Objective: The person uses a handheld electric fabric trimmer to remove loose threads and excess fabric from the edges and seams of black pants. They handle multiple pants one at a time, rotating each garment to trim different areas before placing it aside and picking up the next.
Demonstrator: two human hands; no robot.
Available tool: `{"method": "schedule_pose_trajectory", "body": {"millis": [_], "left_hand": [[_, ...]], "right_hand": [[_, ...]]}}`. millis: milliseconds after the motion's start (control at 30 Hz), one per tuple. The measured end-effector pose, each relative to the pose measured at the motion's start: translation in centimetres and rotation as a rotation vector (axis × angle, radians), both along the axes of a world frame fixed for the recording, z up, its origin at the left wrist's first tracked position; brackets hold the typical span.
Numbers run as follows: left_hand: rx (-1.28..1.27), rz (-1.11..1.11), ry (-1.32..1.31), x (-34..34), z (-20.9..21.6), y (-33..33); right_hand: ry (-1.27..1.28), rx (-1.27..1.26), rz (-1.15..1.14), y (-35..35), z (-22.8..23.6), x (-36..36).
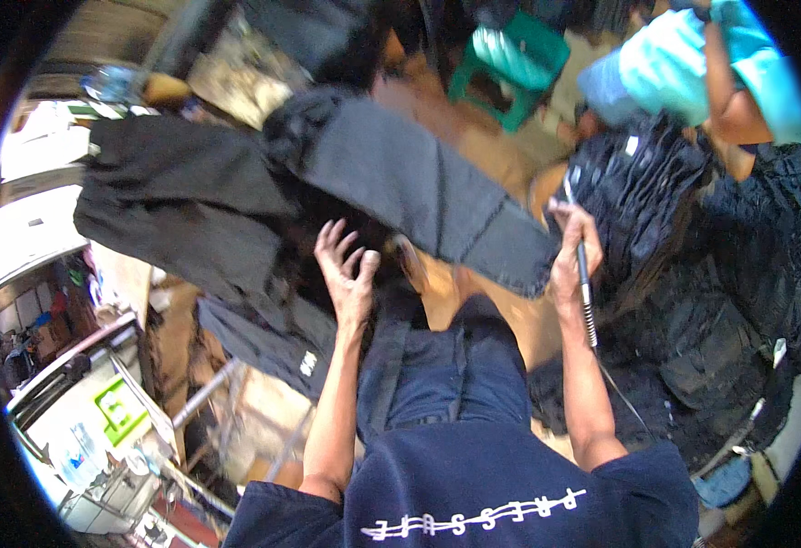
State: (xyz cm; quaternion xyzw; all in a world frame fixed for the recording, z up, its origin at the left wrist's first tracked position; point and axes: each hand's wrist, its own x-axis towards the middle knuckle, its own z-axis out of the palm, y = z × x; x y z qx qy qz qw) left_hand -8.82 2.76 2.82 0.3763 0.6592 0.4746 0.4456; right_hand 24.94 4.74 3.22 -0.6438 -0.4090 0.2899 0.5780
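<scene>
My right hand is closed around a slim pen-shaped tool with a metal tip, a dark handle, a spring-like sleeve and a thin cord trailing down by my arm. Beside that hand lies the end of a long black garment piece, which looks like a trouser leg. Whether my fingers also touch the cloth, I cannot tell. My left hand holds nothing, its fingers spread and raised above the dark folds. Wider black cloth extends to the left of it.
Piles of black garments crowd the right side. A green plastic stool stands at the back. Another person in a turquoise top sits at the upper right. A metal frame and a bright green tray are at the left.
</scene>
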Motion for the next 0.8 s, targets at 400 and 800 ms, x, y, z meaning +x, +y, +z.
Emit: {"method": "schedule_pose_trajectory", "body": {"millis": [400, 800], "left_hand": [[-0.361, -0.462, 0.835, -12.5, 2.1, 29.5], [-0.147, -0.705, 0.106, -4.3, 2.9, 21.1]], "right_hand": [[-0.317, -0.129, -0.036, 3.9, -1.3, -8.0], [-0.669, -0.062, -0.259, -15.4, -1.4, 5.3]]}}
